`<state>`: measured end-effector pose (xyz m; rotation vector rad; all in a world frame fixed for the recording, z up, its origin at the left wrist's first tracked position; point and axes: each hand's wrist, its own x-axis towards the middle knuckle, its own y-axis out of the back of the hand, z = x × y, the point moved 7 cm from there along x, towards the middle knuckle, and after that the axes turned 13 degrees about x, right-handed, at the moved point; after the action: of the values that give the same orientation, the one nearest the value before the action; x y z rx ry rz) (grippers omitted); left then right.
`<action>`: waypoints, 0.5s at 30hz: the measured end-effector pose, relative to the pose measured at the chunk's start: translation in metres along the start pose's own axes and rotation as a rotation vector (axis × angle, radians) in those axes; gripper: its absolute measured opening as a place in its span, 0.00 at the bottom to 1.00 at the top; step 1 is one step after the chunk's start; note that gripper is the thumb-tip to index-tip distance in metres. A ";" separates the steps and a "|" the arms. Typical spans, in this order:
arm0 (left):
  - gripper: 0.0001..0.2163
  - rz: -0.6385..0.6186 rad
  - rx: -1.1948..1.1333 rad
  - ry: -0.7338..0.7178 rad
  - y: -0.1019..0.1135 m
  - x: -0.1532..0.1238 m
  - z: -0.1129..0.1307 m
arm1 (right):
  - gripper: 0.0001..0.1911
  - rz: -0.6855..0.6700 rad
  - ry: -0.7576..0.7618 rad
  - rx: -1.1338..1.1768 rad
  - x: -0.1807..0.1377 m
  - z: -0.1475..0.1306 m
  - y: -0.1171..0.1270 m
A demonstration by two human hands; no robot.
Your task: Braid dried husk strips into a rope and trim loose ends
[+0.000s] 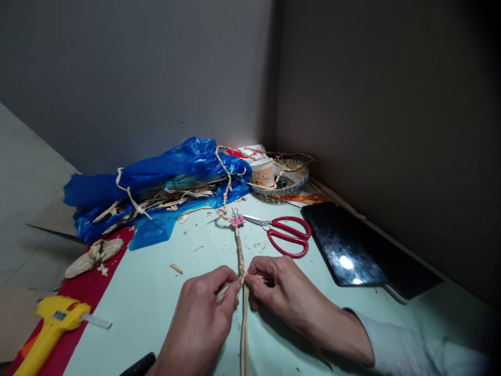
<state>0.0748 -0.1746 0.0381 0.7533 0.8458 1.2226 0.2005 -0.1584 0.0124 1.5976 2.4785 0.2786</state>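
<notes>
Left hand (207, 308), right hand (287, 292): each grip snug on a strand (222, 292) (pink clip (237, 221) beyond).

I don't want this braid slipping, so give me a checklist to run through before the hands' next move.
1. Pink clip on the braid: ok, clipped across it.
2. Clip tight enough: cannot tell.
3. Left strand held: ok, pinched in the left hand.
4. Right strand held: ok, pinched in the right hand.
5. Middle strand separate: ok, runs down between the hands.
6. Scissors clear of the clip: not ok, they point at it, very close.
</notes>
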 end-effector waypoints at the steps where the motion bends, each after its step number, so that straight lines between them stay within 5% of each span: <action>1: 0.11 0.019 0.003 -0.007 0.000 -0.001 0.002 | 0.12 -0.005 0.000 0.022 0.000 0.000 0.000; 8: 0.11 0.123 -0.062 -0.035 -0.006 -0.009 0.009 | 0.17 -0.086 0.016 0.191 0.003 0.000 -0.002; 15: 0.15 -0.091 -0.064 -0.042 -0.007 -0.001 0.000 | 0.12 -0.073 -0.054 0.252 0.004 0.008 0.000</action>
<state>0.0780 -0.1765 0.0325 0.6798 0.7945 1.1442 0.2006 -0.1541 0.0046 1.5736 2.6073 -0.0901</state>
